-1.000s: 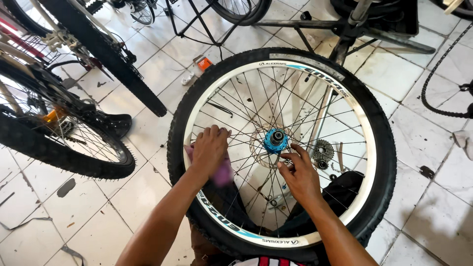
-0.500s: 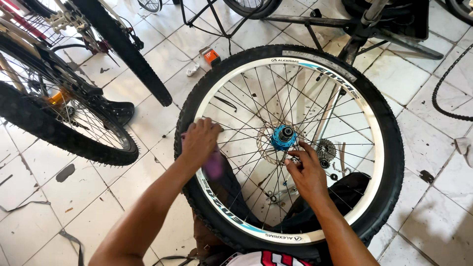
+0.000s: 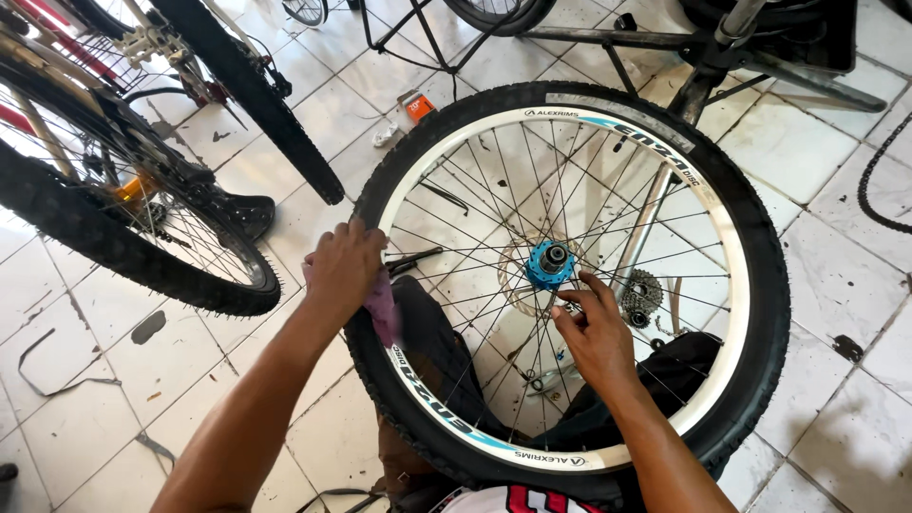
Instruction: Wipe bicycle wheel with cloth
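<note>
A second bicycle (image 3: 133, 190) stands on the tiled floor (image 3: 826, 142).

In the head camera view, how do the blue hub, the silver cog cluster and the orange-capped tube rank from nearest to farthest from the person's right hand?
1. The blue hub, at the wheel's centre, just above the right hand.
2. The silver cog cluster, on the floor behind the spokes, a little to the right of the hand.
3. The orange-capped tube, on the tiles beyond the tyre's upper left edge, plainly farthest.

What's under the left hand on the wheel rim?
A pink cloth sticks out below the left hand, pressed against the white rim and the black tyre. The hand covers the rest of the cloth and that stretch of rim.
</note>
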